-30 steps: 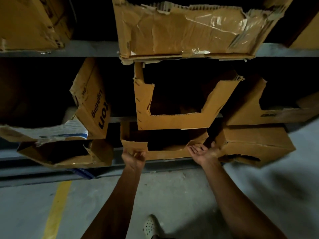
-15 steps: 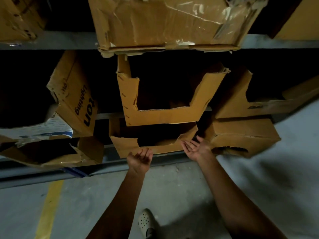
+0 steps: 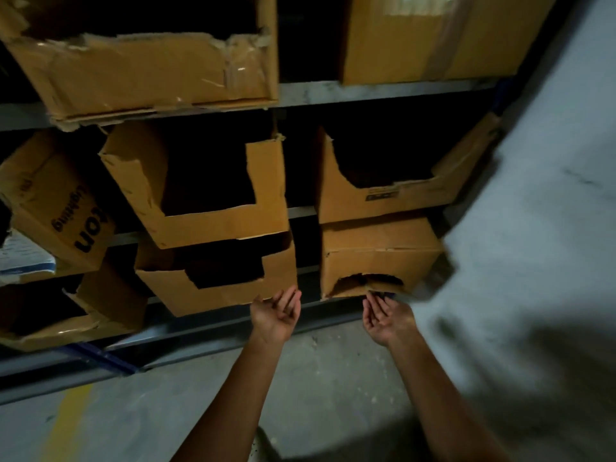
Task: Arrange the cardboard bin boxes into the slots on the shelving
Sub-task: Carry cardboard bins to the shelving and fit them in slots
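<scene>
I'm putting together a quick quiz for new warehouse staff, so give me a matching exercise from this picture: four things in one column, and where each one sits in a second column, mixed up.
Column one
1. lettered box
2. taped torn box
3. box with a ragged hole
4. yellow line

Column two
A. on the floor, lower left
B. bottom row, just above the right hand
C. on the top shelf, left side
D. tilted, at the left of the middle row

Pairs: 1-D, 2-C, 3-B, 4-A
</scene>
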